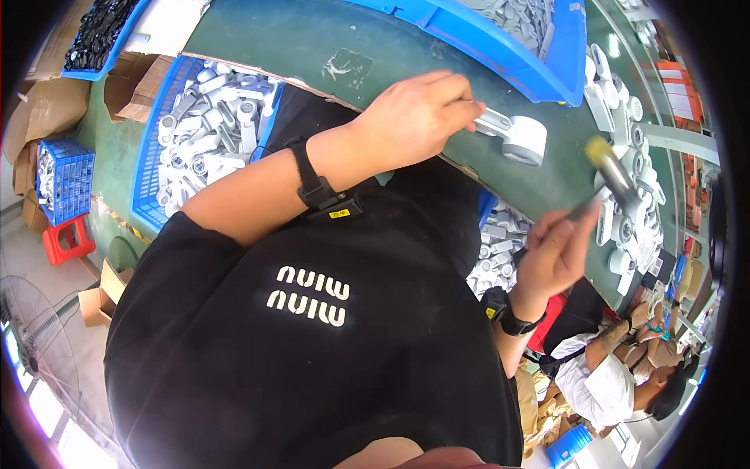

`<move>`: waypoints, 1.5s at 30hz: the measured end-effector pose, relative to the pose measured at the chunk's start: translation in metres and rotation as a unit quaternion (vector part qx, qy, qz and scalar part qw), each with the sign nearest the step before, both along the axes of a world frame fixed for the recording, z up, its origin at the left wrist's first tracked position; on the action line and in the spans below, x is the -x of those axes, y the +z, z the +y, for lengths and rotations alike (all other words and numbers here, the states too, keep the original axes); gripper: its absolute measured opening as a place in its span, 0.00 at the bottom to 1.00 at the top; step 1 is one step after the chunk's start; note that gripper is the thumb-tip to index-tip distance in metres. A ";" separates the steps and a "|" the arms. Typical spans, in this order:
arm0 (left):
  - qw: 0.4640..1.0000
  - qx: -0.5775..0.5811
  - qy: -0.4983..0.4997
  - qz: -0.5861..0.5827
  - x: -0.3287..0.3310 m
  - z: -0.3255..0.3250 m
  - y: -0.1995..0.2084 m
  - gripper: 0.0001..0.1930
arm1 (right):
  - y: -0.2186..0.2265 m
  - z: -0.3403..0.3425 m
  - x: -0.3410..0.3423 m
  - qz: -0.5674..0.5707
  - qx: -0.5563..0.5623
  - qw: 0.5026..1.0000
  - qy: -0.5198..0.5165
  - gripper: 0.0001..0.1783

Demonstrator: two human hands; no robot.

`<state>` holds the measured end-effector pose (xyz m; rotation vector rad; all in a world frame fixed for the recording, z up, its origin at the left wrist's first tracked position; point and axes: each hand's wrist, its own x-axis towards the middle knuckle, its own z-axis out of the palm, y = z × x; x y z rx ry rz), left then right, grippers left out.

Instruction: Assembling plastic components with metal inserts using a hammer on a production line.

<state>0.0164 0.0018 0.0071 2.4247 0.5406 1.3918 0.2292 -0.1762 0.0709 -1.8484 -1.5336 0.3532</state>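
My left hand (422, 117) is closed on the narrow end of a white plastic part (525, 141) with a round, drum-like head. That head rests on or just above the green worktop (344, 66), pointing right. In my right hand (558, 246) is the handle of a small hammer (617, 178), its metal head blurred by motion and tipped in yellow. The hammer head is raised to the right of the white part, apart from it. Several similar white and grey parts (644, 203) lie piled at the right of the worktop.
A blue bin (574, 59) of small grey pieces stands at the back. Blue baskets of white parts sit at the left (144, 187) and below the worktop's edge (488, 205). A red stool (69, 242) is far left. Another person (601, 383) works at the lower right.
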 end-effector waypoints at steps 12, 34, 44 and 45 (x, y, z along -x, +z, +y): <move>1.000 -0.006 0.002 -0.007 0.001 0.002 -0.008 0.11 | 0.004 0.003 0.011 0.071 -0.013 0.997 -0.018 0.27; 0.989 0.147 -0.011 0.002 0.008 0.002 0.000 0.20 | 0.013 0.020 0.009 -0.066 -0.021 0.994 0.085 0.26; 0.980 0.198 -0.029 -0.011 0.010 0.000 0.000 0.28 | -0.007 0.017 0.001 -0.024 0.070 0.995 0.073 0.27; 0.979 0.199 -0.031 -0.004 0.010 0.001 0.001 0.28 | -0.001 0.013 0.002 -0.025 0.070 0.995 0.073 0.27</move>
